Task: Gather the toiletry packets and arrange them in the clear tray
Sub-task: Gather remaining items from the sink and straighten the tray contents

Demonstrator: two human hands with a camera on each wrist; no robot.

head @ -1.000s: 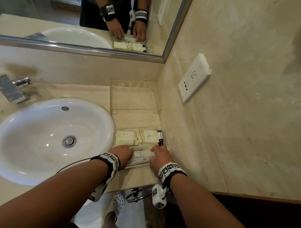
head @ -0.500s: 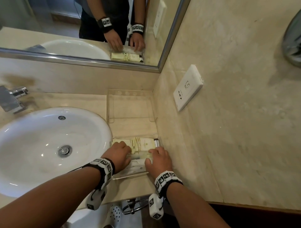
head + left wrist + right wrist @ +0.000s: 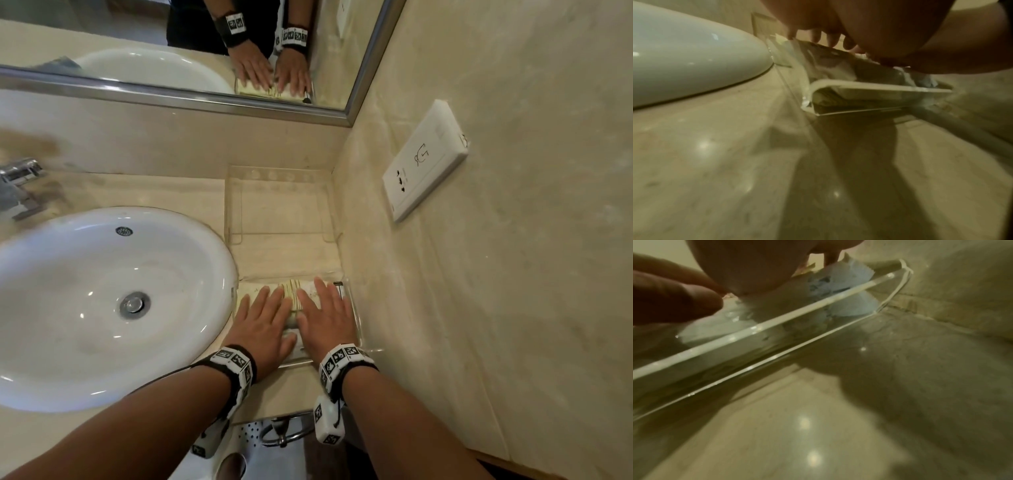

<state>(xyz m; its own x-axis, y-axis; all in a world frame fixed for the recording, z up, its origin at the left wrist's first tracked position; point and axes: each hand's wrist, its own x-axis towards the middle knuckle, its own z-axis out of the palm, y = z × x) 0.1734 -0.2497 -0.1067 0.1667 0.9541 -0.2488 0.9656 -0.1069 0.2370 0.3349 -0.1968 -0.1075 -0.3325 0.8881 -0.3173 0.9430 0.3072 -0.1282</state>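
Left hand [image 3: 262, 322]: flat, fingers straight, pressing toiletry packets [image 3: 291, 291].
Right hand [image 3: 325, 317]: flat, fingers spread, pressing packets in clear tray [image 3: 356, 317].

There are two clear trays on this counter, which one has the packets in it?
The near clear tray, under both hands, holds the toiletry packets. The far clear tray, by the mirror, shows none.

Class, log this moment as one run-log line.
left hand: flat on cream toiletry packets | right hand: flat on packets | packets: inside clear plastic tray
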